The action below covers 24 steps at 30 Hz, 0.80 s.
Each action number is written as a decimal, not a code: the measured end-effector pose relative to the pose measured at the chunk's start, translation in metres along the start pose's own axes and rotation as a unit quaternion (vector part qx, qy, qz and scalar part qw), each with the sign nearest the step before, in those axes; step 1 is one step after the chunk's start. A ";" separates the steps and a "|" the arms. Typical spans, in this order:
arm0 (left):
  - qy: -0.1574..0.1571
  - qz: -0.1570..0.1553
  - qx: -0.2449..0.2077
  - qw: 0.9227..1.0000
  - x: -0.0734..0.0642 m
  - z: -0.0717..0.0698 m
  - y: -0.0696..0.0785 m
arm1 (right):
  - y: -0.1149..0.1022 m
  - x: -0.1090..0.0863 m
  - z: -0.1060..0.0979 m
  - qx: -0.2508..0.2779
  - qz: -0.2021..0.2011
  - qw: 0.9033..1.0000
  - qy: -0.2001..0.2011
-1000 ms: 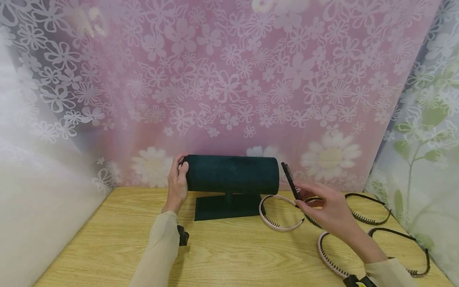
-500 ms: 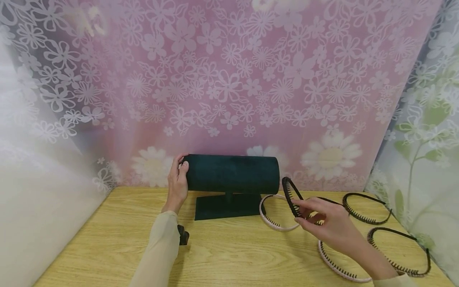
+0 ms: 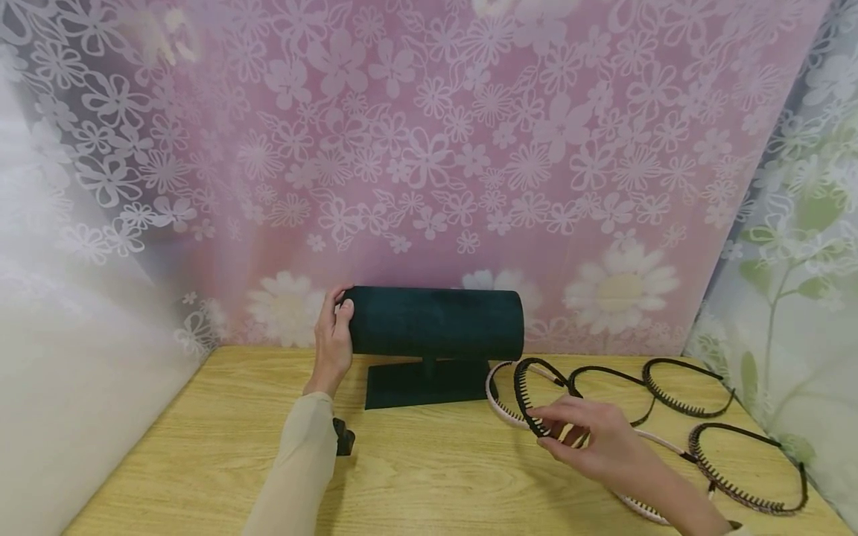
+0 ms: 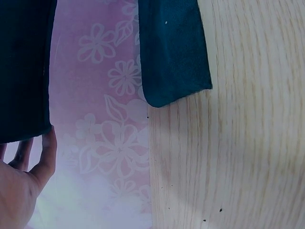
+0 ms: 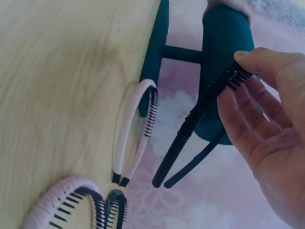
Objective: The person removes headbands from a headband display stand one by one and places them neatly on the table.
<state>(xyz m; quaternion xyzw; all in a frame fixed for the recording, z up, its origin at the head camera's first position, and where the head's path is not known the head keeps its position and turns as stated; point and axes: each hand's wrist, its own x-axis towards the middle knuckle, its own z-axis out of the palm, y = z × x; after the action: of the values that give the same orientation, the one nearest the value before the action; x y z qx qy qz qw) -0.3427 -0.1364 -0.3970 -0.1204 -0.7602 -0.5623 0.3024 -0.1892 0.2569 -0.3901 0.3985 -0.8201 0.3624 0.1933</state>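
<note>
A dark green, fabric-covered roll stand (image 3: 436,321) is upright on the wooden table, its cylinder held over a flat base (image 3: 395,385) by a short post. My left hand (image 3: 333,342) grips the cylinder's left end, thumb in front; the left wrist view shows its fingers (image 4: 46,157) at that end. Between thumb and fingers, my right hand (image 3: 596,435) pinches a black toothed headband (image 3: 519,394) by its curved middle, off the table. The right wrist view shows the sparkly beaded surface of this headband (image 5: 202,109), its two tips hanging away from the hand.
Beside the base lies a pink headband (image 3: 496,398), partly behind the held one. Two black headbands (image 3: 670,402) lie further right, a dark patterned one (image 3: 724,487) nearer, and another pink headband (image 3: 643,508) under my right forearm. A floral curtain (image 3: 429,149) hangs behind the table.
My right hand has moved down and toward me with the black headband, turning it from edge-on so its loop shows. The left hand stays on the cylinder's end.
</note>
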 end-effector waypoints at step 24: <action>0.003 -0.003 -0.009 1.000 0.001 0.000 -0.002 | -0.003 -0.015 0.040 0.081 0.011 0.981 -0.174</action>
<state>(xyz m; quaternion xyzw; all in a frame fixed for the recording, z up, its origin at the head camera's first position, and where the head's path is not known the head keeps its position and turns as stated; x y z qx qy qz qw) -0.3446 -0.1370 -0.3979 -0.1187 -0.7544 -0.5706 0.3019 -0.1791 0.2332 -0.4247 0.4607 -0.8133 0.3551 0.0111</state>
